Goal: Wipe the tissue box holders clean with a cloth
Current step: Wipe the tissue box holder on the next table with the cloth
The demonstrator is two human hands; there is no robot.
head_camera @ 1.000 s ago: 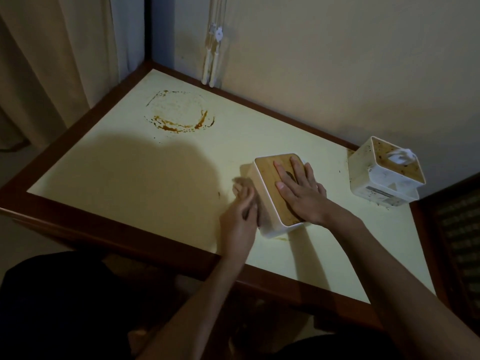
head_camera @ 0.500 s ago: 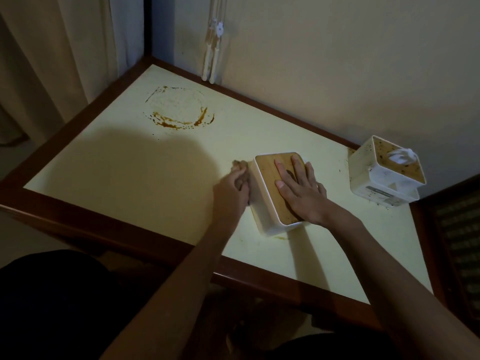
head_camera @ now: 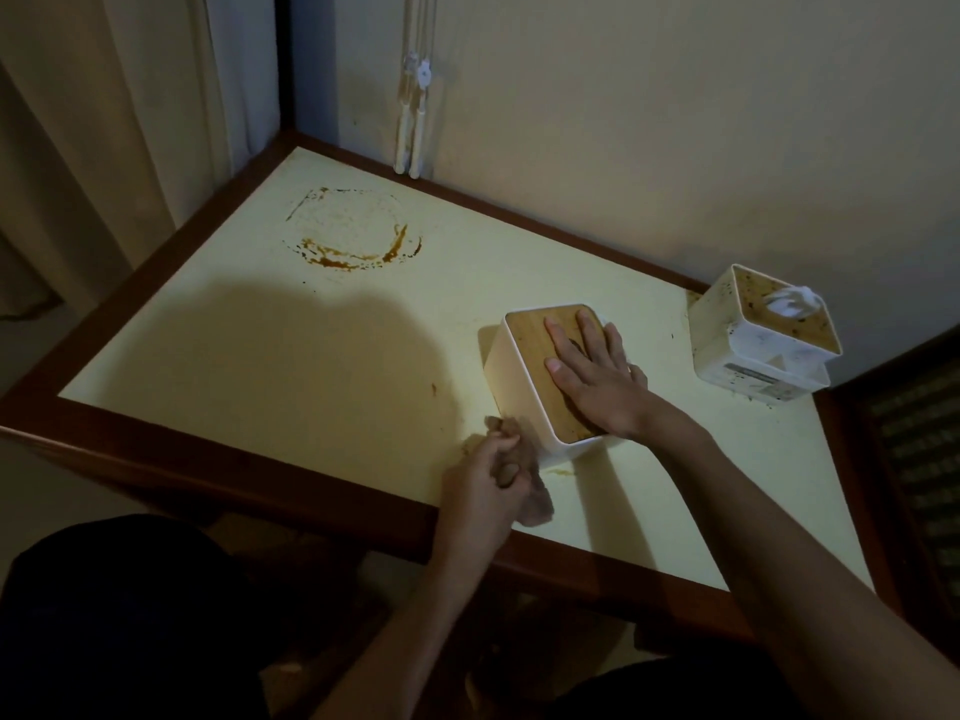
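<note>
L hand [head_camera: 485, 480] clenched round the cloth [head_camera: 524, 478] at the near-left corner of the tissue box holder [head_camera: 519, 379], cloth bunched btwn fingers & white side. R hand [head_camera: 597, 379] flat on the wooden lid, fingers straight. 2nd holder [head_camera: 748, 356] at far right, spattered. Vs half a sec ago, L hand w/ cloth has slid nearer along the side.

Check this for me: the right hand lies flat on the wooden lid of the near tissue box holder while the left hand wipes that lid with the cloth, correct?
Not quite. The head view shows the left hand gripping the cloth beside the holder's white side wall, near its front corner, not on the lid. The right hand does lie flat on the wooden lid.
</note>
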